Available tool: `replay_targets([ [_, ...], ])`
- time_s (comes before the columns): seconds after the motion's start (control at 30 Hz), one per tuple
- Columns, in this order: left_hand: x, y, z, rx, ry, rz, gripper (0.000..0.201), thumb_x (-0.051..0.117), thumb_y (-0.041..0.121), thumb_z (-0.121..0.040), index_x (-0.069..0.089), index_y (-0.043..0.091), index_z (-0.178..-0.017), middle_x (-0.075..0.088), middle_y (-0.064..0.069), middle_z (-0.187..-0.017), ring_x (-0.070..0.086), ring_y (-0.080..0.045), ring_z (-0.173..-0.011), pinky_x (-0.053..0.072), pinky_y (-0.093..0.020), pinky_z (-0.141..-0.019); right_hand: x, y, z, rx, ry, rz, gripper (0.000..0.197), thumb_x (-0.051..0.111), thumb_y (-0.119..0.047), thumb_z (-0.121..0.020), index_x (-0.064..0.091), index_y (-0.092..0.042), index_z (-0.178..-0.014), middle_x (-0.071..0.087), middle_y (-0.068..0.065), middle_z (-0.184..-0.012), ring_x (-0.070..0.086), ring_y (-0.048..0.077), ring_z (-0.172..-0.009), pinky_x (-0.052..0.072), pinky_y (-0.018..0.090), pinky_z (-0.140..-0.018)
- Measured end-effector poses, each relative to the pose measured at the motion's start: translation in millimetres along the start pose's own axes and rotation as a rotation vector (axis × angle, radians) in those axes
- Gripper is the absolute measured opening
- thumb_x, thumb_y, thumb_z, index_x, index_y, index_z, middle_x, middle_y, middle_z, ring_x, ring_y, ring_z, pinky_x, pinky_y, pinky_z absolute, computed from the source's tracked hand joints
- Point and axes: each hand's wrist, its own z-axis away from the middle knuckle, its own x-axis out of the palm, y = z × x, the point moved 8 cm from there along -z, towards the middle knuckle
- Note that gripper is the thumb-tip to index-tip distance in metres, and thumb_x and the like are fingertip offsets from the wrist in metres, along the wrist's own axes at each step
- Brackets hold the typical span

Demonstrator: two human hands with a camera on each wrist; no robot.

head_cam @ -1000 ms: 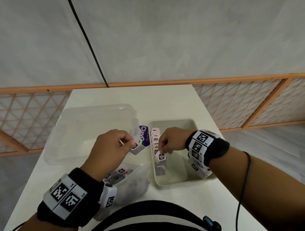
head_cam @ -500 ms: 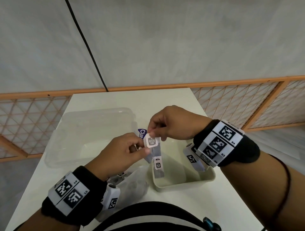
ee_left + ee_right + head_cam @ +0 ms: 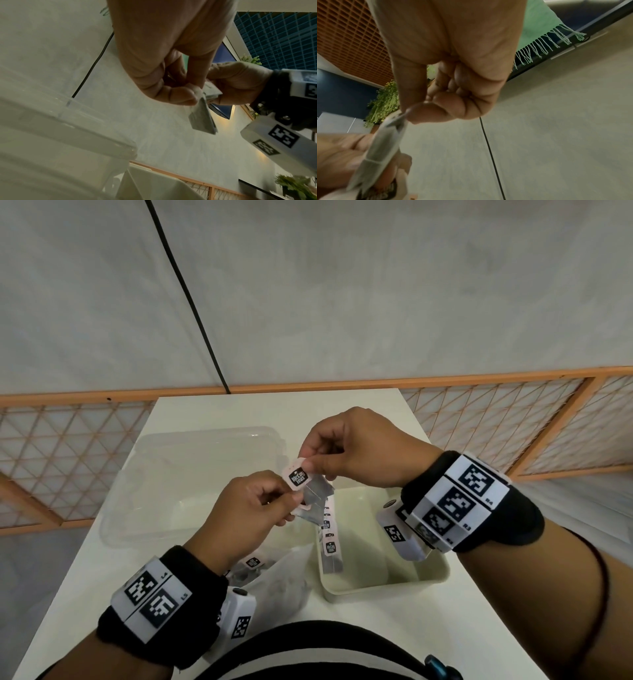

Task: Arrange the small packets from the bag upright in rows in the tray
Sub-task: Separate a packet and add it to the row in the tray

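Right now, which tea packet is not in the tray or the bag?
The tea packet held in the air above the tray, pinched between both hands; the others stand in the tray's row or lie in the bag.

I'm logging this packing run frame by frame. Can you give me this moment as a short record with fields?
left hand: pinches the packet's lower end
right hand: pinches the packet by its pink top
packet: held in the air above the tray
tray: one row of upright packets along its left wall
bag: on the table, packets inside
clear lid: left of the tray
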Motion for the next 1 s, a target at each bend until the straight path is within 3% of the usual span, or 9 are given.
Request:
replay_targets([
  [0.13,-0.2,5.5,0.0,0.061,-0.010,-0.088,0.026,0.078,0.045,-0.061,0.074,0.024,-0.074,0.064,0.007,-0.073,0.058,-0.009,-0.064,0.048,-0.020,-0.062,-1.4,-7.5,-0.6,-0.057,-0.003,0.178,0.003,0.071,-0.025,-0.083,0.073,-0.023,-0.085,0.064,-0.019,-0.068,0.059,-0.006,-0.064,0.040,0.006,-0.061],
  [0.23,-3.8,10.3,-0.9,0.086,0.029,-0.069,0.022,0.073,0.049,-0.063,0.072,0.031,-0.075,0.063,0.007,-0.075,0.059,-0.012,-0.065,0.050,-0.026,-0.064,-0.3,-6.4,-1.0,-0.056,-0.022,0.138,0.004,0.072,-0.023,-0.082,0.074,-0.022,-0.086,0.065,-0.020,-0.067,0.059,-0.008,-0.065,0.042,0.006,-0.062],
  [0.33,-7.5,13.6,-0.8,0.120,0.085,-0.074,0.026,0.067,0.050,-0.070,0.071,0.024,-0.073,0.063,-0.002,-0.077,0.065,-0.023,-0.066,0.055,-0.045,-0.066,2.1,-1.0,-1.1,-0.041,-0.023,0.123,0.006,0.072,-0.024,-0.083,0.074,-0.022,-0.088,0.065,-0.019,-0.067,0.059,-0.008,-0.064,0.042,0.005,-0.062],
  [0.4,-9.4,14.3,-0.4,0.142,0.123,-0.145,0.022,0.070,0.040,-0.076,0.070,0.019,-0.070,0.063,-0.001,-0.072,0.065,-0.024,-0.064,0.054,-0.047,-0.065,6.1,4.8,-0.3,-0.012,-0.034,0.106,0.008,0.072,-0.027,-0.082,0.074,-0.022,-0.089,0.067,-0.016,-0.069,0.060,-0.006,-0.064,0.044,0.006,-0.061],
  [0.47,-8.0,12.7,-1.0,0.147,0.137,-0.206,0.014,0.075,0.027,-0.079,0.069,0.022,-0.067,0.062,0.001,-0.070,0.063,-0.021,-0.063,0.053,-0.044,-0.064,11.9,12.2,0.0,0.020,-0.060,0.117,0.009,0.072,-0.028,-0.082,0.074,-0.022,-0.089,0.066,-0.017,-0.068,0.059,-0.006,-0.063,0.043,0.006,-0.059],
  [0.57,-5.9,6.6,-1.9,0.115,0.145,-0.281,0.012,0.076,0.021,-0.077,0.071,0.029,-0.069,0.062,0.005,-0.071,0.058,-0.012,-0.063,0.046,-0.019,-0.063,20.4,40.5,-3.5,0.152,-0.116,0.143,0.007,0.071,-0.028,-0.082,0.072,-0.021,-0.086,0.064,-0.014,-0.064,0.056,-0.003,-0.058,0.042,0.009,-0.059],
  [0.63,-7.0,0.5,-1.9,0.083,0.154,-0.326,0.017,0.073,0.019,-0.079,0.070,0.034,-0.072,0.062,0.007,-0.074,0.057,-0.010,-0.068,0.040,-0.011,-0.061,32.4,71.9,-5.6,0.301,-0.208,0.192,0.007,0.071,-0.026,-0.083,0.070,-0.020,-0.085,0.066,-0.009,-0.064,0.057,0.000,-0.055,0.045,0.015,-0.059],
  [0.83,-8.8,-9.6,-4.3,0.012,0.145,-0.376,0.022,0.065,0.015,-0.085,0.068,0.037,-0.078,0.064,0.011,-0.081,0.060,-0.002,-0.071,0.041,-0.004,-0.063,97.7,163.5,11.5,0.707,-0.636,0.137,0.007,0.069,-0.009,-0.081,0.070,-0.004,-0.086,0.071,0.012,-0.075,0.066,0.014,-0.052,0.055,0.022,-0.053],
  [1.0,-10.9,-10.1,-5.6,0.002,0.142,-0.382,0.022,0.065,0.015,-0.085,0.069,0.036,-0.079,0.064,0.011,-0.081,0.059,-0.003,-0.073,0.041,-0.004,-0.064,126.4,193.0,11.3,0.829,-0.781,0.105,0.002,0.072,-0.009,-0.076,0.072,-0.011,-0.074,0.071,0.004,-0.065,0.064,0.011,-0.048,0.048,0.016,-0.046],
])
